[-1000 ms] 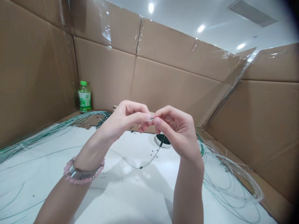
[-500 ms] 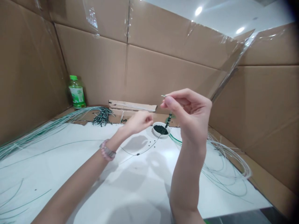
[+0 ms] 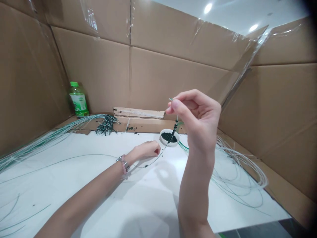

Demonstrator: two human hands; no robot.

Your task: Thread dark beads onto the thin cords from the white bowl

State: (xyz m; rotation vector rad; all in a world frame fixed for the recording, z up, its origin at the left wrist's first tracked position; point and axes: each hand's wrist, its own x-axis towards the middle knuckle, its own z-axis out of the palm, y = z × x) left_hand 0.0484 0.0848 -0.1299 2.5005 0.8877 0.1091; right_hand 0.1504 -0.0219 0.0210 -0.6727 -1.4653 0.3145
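Observation:
My right hand (image 3: 199,119) is raised in front of the back wall, thumb and forefinger pinching a thin green-white cord (image 3: 170,99) close to its end. Black beads (image 3: 175,127) are threaded on the cord and hang below the fingers. The cord runs down past a white bowl (image 3: 162,140) and curves across the table, where another small black bead cluster (image 3: 146,166) sits on it. Small black beads (image 3: 167,136) lie inside the bowl. Closed and low over the table, my left hand (image 3: 148,149) is left of the bowl; its fingertips are hidden.
Cardboard walls surround the white table (image 3: 104,201). A green bottle (image 3: 78,101) stands in the back left corner beside a bundle of green cords with dark ends (image 3: 106,125). Looped pale cords (image 3: 257,175) lie at the right. A cardboard strip (image 3: 138,112) lies at the back.
My left hand has come down from beside the bowl to the table's surface, nearer to me. The right hand keeps its pinch on the cord. The view has shifted slightly.

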